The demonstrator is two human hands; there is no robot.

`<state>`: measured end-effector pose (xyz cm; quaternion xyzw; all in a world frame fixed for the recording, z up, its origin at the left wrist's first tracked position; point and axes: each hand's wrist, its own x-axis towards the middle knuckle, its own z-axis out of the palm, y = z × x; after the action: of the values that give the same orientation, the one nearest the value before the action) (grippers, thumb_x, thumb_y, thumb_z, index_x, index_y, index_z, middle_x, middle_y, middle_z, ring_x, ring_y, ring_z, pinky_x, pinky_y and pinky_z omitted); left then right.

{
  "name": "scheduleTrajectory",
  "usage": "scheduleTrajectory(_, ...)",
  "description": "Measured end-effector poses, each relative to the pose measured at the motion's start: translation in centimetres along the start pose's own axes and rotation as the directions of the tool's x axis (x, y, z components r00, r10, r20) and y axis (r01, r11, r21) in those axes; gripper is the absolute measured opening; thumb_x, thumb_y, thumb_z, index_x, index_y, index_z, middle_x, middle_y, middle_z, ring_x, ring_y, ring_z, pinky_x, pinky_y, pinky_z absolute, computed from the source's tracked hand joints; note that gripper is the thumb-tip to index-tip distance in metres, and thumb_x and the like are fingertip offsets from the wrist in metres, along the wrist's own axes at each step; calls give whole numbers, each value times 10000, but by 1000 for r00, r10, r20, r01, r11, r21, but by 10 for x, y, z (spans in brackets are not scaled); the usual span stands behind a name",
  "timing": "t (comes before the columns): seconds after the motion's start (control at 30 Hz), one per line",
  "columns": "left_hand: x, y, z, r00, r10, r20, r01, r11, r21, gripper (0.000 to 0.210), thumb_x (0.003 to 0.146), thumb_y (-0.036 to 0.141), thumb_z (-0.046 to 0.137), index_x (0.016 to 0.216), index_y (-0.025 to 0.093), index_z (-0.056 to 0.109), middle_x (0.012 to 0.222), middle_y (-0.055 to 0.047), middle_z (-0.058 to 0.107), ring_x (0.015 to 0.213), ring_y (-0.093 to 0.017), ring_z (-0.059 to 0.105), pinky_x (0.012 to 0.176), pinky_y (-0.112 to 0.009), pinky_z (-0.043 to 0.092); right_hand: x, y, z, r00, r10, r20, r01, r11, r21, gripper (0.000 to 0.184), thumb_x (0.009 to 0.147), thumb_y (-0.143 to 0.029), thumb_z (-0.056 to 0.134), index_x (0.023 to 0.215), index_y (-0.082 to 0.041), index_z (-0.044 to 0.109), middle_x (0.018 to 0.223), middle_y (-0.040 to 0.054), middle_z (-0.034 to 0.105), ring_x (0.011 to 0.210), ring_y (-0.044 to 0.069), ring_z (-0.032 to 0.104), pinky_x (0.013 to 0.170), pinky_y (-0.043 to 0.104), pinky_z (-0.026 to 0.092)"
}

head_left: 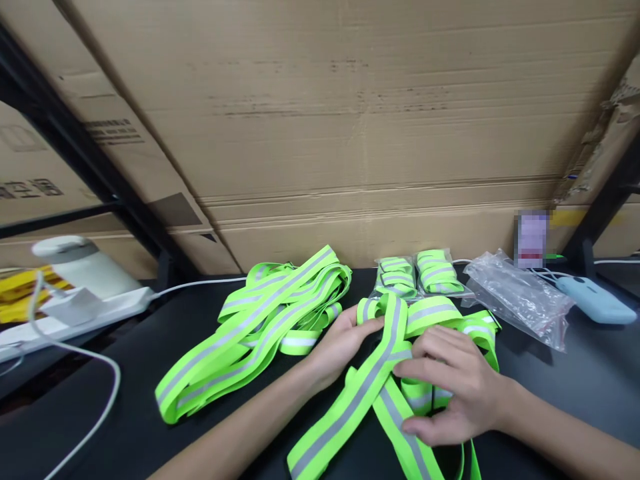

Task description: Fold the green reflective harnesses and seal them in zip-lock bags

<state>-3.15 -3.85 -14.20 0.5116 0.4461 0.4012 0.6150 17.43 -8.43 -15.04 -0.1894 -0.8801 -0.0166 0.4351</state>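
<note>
Neon-green reflective straps [355,400] with a grey stripe lie crossed on the black table in front of me, like a strap vest. My left hand [345,340] pinches their upper left part, the thumb on top and the other fingers partly hidden beneath. Over the right side of the straps hovers my right hand [450,383], its fingers curved and the thumb apart; no strap shows gripped in it. Its fingertips are close to the crossing, and I cannot tell whether they touch. Left of my left hand lies a loose pile of similar straps [260,333].
Two clear packets of folded straps [395,277] stand behind my hands. Right of them lie empty clear plastic bags [520,300] and a light-blue device [595,300] with a cable. A power strip [115,307] and a white bottle [90,267] are at left. Cardboard [360,133] walls the back.
</note>
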Motion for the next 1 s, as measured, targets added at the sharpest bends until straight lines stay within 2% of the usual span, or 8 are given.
scheduleTrajectory(0.17, 0, -10, 11, 981, 192, 1, -190, 970, 149, 367, 782, 516, 770, 716, 171, 661, 752, -13, 706, 731, -201, 634, 722, -303, 519, -1, -9, 8, 991, -23, 135, 11, 996, 89, 498, 996, -583, 505, 1156, -151, 695, 804, 47, 614, 669, 177, 548, 616, 314, 429)
scheduleTrajectory(0.3, 3, -13, 10, 975, 220, 17, -217, 946, 241, 451, 883, 593, 648, 712, 176, 639, 685, 0, 631, 695, -184, 586, 671, -279, 482, -2, -8, 10, 972, 72, 223, -102, 987, 123, 654, 975, -634, 507, 1346, -109, 627, 861, 67, 613, 749, 204, 579, 682, 332, 485)
scheduleTrajectory(0.47, 2, -15, 6, 969, 186, 163, -231, 914, 334, 350, 880, 508, 685, 821, 164, 666, 773, 3, 650, 737, -175, 579, 703, -273, 473, -3, -7, 10, 946, 72, 315, -115, 986, 119, 473, 1014, -543, 499, 1211, -183, 734, 813, 38, 558, 701, 176, 533, 656, 292, 465)
scheduleTrajectory(0.57, 1, -18, 6, 960, 170, 220, -246, 889, 386, 332, 831, 458, 736, 719, 166, 626, 677, 18, 595, 643, -153, 523, 597, -250, 416, -2, -10, 12, 938, 30, 346, -71, 992, 107, 437, 1011, -520, 505, 1176, -185, 733, 790, 27, 542, 727, 184, 517, 715, 306, 472)
scheduleTrajectory(0.67, 2, -20, 8, 971, 193, 143, -230, 920, 318, 346, 840, 461, 713, 689, 168, 608, 658, 14, 589, 628, -153, 520, 586, -251, 410, -1, -13, 14, 944, -1, 329, -14, 999, 41, 409, 985, -511, 522, 1119, -181, 722, 814, 33, 532, 756, 199, 483, 769, 347, 455)
scheduleTrajectory(0.73, 3, -20, 11, 977, 199, 73, -211, 952, 220, 330, 847, 477, 705, 756, 164, 648, 716, -4, 645, 667, -170, 567, 622, -265, 453, 0, -15, 15, 943, -24, 331, 22, 1000, 9, 396, 962, -447, 534, 1221, -186, 682, 829, 29, 527, 760, 202, 460, 773, 356, 430)
scheduleTrajectory(0.87, 1, -18, 19, 962, 260, -77, -253, 963, 94, 334, 853, 500, 711, 878, 168, 702, 855, -43, 733, 804, -228, 667, 694, -298, 532, 2, -18, 15, 912, -31, 409, 39, 999, -11, 590, 906, -465, 539, 1440, -213, 541, 835, 13, 521, 746, 203, 423, 744, 358, 380)
scheduleTrajectory(1.0, 1, -23, 22, 914, 324, -242, -323, 945, 46, 390, 853, 521, 717, 1013, 166, 712, 959, -70, 763, 958, -277, 712, 806, -343, 588, 1, -17, 17, 903, 81, 422, -52, 995, -80, 421, 866, -502, 564, 1165, -232, 686, 815, 21, 511, 742, 209, 425, 723, 368, 347)
